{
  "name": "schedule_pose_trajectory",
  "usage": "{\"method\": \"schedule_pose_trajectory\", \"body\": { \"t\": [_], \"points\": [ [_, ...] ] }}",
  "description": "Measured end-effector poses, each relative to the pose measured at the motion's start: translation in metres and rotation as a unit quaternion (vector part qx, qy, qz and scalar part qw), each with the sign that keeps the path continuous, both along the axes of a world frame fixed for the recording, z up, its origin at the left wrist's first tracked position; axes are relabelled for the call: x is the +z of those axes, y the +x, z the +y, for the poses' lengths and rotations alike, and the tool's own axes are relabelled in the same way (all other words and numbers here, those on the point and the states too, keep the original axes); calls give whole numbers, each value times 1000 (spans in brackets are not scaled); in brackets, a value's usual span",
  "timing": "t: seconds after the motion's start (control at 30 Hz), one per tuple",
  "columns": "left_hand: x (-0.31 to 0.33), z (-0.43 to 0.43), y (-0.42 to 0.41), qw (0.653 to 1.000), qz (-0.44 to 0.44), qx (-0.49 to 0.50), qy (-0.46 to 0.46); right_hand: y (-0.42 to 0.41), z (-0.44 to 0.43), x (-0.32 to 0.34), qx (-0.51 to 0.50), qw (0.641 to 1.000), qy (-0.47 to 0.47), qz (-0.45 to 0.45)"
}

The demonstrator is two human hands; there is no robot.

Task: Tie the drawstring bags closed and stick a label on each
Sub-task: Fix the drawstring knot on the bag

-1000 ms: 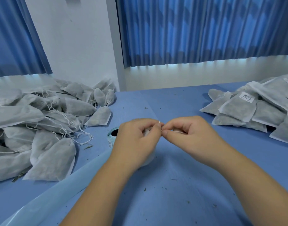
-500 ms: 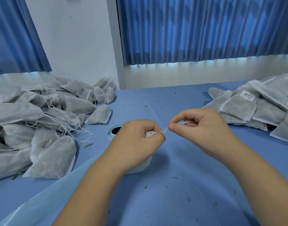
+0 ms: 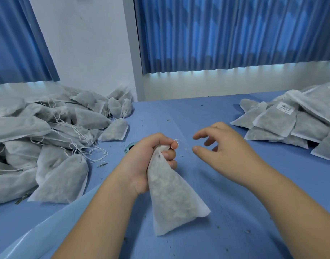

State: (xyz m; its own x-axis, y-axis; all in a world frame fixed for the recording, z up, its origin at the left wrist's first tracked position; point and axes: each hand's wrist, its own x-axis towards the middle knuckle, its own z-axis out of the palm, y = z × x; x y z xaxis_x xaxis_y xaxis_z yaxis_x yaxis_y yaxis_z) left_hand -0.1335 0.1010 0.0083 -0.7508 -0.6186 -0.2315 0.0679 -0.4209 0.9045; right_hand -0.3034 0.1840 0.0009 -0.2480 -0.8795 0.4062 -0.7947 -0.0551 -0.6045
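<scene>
— What are we gripping?
— Our left hand (image 3: 151, 159) is clenching the gathered neck of a drawstring bag (image 3: 174, 200), which is slanting down over the near middle of the blue table (image 3: 235, 230).
— And our right hand (image 3: 224, 146)?
— It is hovering just right, fingers loosely spread, holding nothing.
— Other bags?
— A loose-stringed pile (image 3: 48, 137) is lying far left, a labelled pile (image 3: 291, 124) far right.

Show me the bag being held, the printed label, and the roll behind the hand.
held bag (image 3: 171, 199), head view, its filled body.
printed label (image 3: 285, 107), head view, its middle.
roll (image 3: 128, 147), head view, its visible rim.
</scene>
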Motion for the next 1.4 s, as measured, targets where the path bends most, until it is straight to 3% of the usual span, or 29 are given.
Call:
{"method": "schedule_pose_trajectory", "body": {
  "t": [0.13, 0.2, 0.87, 1.27, 1.4],
  "points": [
    [-5, -4, -2, 1000, 1, -15, 0, 7, 5, 10, 69, 980, 22, -183],
    [-6, -3, -3, 999, -8, -32, -23, 13, 7, 12, 101, 971, 34, -214],
    [-3, 8, -2, 983, -53, -61, -168, 13, 7, 11, 123, 952, 102, -261],
    [-3, 9, -3, 974, -71, -11, -214, 11, 10, 15, 130, 955, 104, -246],
    [-2, 7, -3, 976, -62, 27, -208, 10, 10, 16, 116, 950, 77, -279]
  ]
}}
